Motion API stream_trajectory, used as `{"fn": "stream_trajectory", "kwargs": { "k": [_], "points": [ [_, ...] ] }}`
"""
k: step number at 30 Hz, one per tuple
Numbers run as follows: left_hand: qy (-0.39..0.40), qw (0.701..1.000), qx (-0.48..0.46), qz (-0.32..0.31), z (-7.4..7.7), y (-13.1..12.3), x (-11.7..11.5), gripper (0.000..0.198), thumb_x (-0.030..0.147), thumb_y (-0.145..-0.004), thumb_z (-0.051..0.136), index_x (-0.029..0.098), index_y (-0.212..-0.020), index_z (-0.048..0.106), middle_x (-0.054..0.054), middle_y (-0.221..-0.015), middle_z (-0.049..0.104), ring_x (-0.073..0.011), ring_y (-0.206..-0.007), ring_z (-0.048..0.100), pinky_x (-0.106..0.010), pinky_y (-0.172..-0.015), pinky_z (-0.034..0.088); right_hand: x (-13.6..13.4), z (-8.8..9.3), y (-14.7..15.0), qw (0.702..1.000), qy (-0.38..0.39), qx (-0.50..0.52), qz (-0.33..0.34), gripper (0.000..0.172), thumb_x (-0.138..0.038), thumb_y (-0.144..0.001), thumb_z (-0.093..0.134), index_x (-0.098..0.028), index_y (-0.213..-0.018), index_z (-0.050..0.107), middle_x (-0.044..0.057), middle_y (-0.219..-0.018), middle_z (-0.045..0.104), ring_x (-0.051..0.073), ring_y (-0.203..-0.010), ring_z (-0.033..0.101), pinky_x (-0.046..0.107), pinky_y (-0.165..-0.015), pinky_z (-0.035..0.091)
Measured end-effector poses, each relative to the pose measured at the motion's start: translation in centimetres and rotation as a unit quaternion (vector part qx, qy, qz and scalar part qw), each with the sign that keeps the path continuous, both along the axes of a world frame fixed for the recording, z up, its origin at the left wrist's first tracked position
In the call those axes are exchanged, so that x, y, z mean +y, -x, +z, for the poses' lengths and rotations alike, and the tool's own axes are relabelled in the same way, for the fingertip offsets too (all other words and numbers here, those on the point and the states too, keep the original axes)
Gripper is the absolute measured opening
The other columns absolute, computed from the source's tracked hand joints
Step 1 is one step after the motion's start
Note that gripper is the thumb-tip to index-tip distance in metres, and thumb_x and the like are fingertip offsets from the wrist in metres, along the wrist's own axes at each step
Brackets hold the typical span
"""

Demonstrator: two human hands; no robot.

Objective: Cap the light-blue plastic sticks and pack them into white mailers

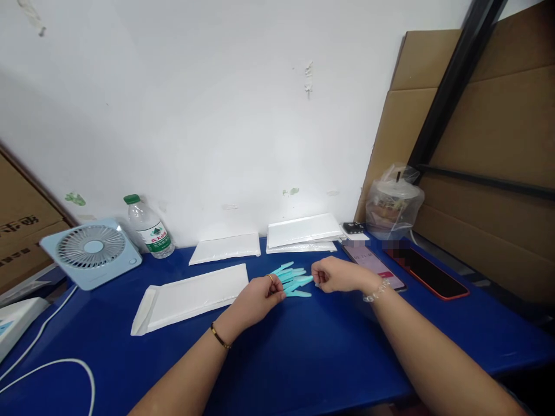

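My left hand (262,297) is closed around several slim teal plastic sticks (295,282), which fan out to the right with paler, tapered ends. They look like small folding razors, but their exact kind is too small to tell. My right hand (332,275) is pinched at the tip of one of these sticks; whether it grips that tip or only touches it is hidden by the fingers. Both hands are just above the blue table (303,352). Left of my left hand lies a white padded envelope (197,294) with its flap end pointing left.
More white padded envelopes (303,230) lie along the wall, one (226,248) apart. A light-blue fan (93,248) and water bottle (151,228) stand left. Right are a lit phone (377,266), a red-edged phone (429,271) and a bagged cup (393,202). White cables (52,363) curl at left.
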State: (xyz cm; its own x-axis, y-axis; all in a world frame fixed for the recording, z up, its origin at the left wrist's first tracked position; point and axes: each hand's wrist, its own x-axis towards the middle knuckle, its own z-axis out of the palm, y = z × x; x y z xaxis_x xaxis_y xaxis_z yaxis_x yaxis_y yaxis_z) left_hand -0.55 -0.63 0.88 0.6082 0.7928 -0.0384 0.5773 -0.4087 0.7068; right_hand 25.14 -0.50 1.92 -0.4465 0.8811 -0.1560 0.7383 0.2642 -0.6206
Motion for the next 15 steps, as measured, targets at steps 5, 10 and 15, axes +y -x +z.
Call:
{"fn": "stream_trajectory", "kwargs": {
  "k": [5, 10, 15],
  "points": [
    [0.050, 0.995, -0.080, 0.025, -0.5, 0.5, 1.2, 0.023, 0.041, -0.082, 0.052, 0.018, -0.083, 0.053, 0.002, -0.070, 0.053, -0.0116, -0.063, 0.045, -0.023, -0.058, 0.036, 0.9, 0.1, -0.5, 0.958, 0.069, 0.266, -0.085, 0.023, -0.023, -0.071, 0.065, -0.013, -0.091, 0.061, 0.001, -0.067, 0.063, 0.014, -0.060, 0.064, 0.025, -0.057, 0.051],
    [0.074, 0.990, -0.113, 0.026, -0.7, 0.6, 1.6, 0.025, 0.043, -0.081, 0.054, 0.018, -0.083, 0.053, 0.002, -0.070, 0.054, -0.0112, -0.064, 0.045, -0.023, -0.059, 0.036, 1.2, 0.5, -0.9, 0.904, 0.073, 0.385, -0.167, 0.035, -0.040, -0.065, 0.076, -0.011, -0.078, 0.061, 0.001, -0.061, 0.064, 0.014, -0.057, 0.066, 0.021, -0.050, 0.051],
    [0.065, 0.991, -0.117, 0.028, -0.6, 0.6, 1.6, 0.026, 0.043, -0.081, 0.055, 0.017, -0.082, 0.053, 0.003, -0.070, 0.053, -0.0109, -0.064, 0.044, -0.022, -0.058, 0.035, 1.1, 0.3, -0.1, 0.889, 0.058, 0.420, -0.172, 0.038, -0.045, -0.065, 0.076, -0.013, -0.075, 0.059, 0.000, -0.056, 0.064, 0.013, -0.050, 0.064, 0.019, -0.044, 0.049]
  ]
}}
